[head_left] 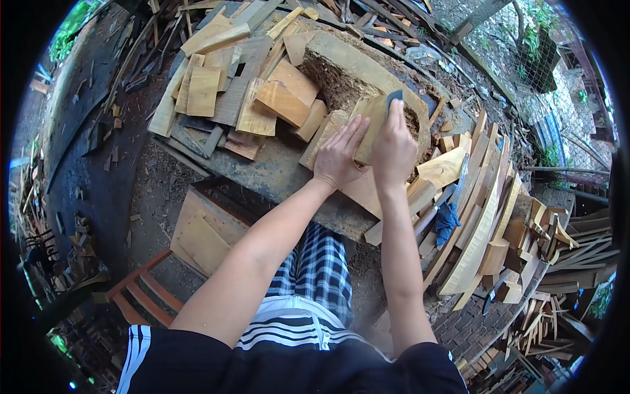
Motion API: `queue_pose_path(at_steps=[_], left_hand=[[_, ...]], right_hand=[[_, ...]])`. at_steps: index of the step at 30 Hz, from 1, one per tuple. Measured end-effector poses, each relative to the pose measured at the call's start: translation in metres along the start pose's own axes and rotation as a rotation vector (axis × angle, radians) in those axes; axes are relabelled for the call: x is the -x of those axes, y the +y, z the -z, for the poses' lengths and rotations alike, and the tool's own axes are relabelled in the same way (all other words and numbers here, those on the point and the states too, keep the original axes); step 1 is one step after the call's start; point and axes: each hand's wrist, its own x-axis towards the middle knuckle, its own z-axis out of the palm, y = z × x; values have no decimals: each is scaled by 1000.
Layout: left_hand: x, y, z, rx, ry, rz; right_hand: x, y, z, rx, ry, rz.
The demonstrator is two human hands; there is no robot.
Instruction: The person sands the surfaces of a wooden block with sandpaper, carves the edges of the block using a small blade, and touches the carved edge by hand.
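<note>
My left hand [340,152] holds a pale wooden block [371,131], its fingers stretched along the side and its thumb by the near edge. Closed in a fist over the block's right part, my right hand [396,143] grips a small dark grey flat piece [394,96]. Only one end of that piece shows above the fingers, and I cannot make out its exact kind. Beneath and behind the block lies a thick, rough-edged slab [354,62] on the worktable [262,177]. Another wood piece [324,136] rests just left of the block, by my left fingers.
Wood offcuts [203,90] are heaped on the table's left side. To the right lie long curved strips [482,217], a blue cloth [447,222] and a long-handled tool [426,218]. A wooden chair [146,289] stands at lower left. Wire fencing [525,59] runs behind.
</note>
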Motion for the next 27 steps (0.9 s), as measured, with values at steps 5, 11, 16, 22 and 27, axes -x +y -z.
queue_pose_path(at_steps=[5,11,16,22,27], left_hand=[[0,1,-2,-38,-13,3],[0,0,-3,-24,-8,28],[4,4,1,-26,-56,37],[5,0,-4,-47,-14,20],[3,2,-1,-65,-63,41]], right_hand=[[20,5,13,70,-75,35],[-4,11,9,31,-60,17],[-12,28,4,68,-141,57],[9,13,13,-12,-27,45],[-24,30,2,-29,-115,1]])
